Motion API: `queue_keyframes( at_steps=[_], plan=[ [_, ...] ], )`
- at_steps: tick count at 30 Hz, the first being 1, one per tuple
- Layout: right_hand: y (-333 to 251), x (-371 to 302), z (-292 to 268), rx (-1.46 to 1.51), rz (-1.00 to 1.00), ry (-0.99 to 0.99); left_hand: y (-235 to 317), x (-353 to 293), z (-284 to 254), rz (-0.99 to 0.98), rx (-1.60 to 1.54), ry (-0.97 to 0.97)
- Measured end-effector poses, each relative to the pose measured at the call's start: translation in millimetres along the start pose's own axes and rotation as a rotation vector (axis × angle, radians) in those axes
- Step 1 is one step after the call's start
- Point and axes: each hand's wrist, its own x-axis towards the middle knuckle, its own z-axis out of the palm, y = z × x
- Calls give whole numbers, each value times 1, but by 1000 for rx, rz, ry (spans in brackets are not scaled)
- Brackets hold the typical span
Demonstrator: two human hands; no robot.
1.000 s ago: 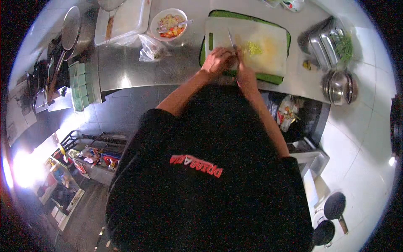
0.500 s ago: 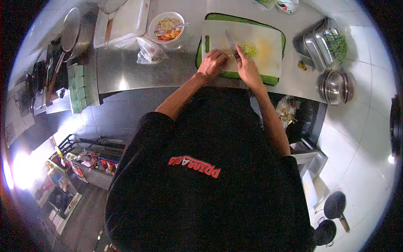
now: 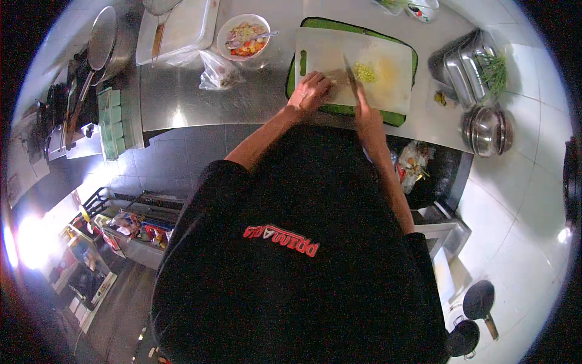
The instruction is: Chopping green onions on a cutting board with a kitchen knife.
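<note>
My right hand [image 3: 368, 116] grips a kitchen knife [image 3: 350, 70], its index finger stretched along the top and its blade pointing away from me over the white cutting board [image 3: 339, 45]. Just right of the blade lies a small pile of finely chopped light-green pieces [image 3: 365, 73]. To the left of the knife my left hand [image 3: 311, 92] rests on the board with curled fingers. Something small and pale seems to lie at its fingertips, too indistinct to name. A green board or mat [image 3: 330, 24] shows around the white one.
Left of the boards stand a white bowl [image 3: 257, 28] of chopped mixed food with a spoon, a clear plastic bag [image 3: 218, 71] and a white tray [image 3: 188, 30]. Metal containers [image 3: 464, 73], green sprigs [image 3: 492, 70] and stacked steel bowls [image 3: 485, 128] sit at the right.
My right hand has drawn the knife rightward and slightly toward me, away from my left fingers. The blade now points more straight ahead. My left hand stays about where it was on the board.
</note>
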Motion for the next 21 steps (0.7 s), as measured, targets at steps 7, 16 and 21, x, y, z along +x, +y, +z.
queue_keyframes(
  at_steps=[7, 16, 21],
  plan=[
    [-9, 13, -24, 167, 22, 54, 7, 10, -5, 42, 30, 41],
    [-8, 23, 12, -26, 10, -89, 1, 16, 2, 87, 47, 73],
    [-19, 21, 3, -44, 26, -92, 4, 22, -3, 127, 51, 64]
  ],
)
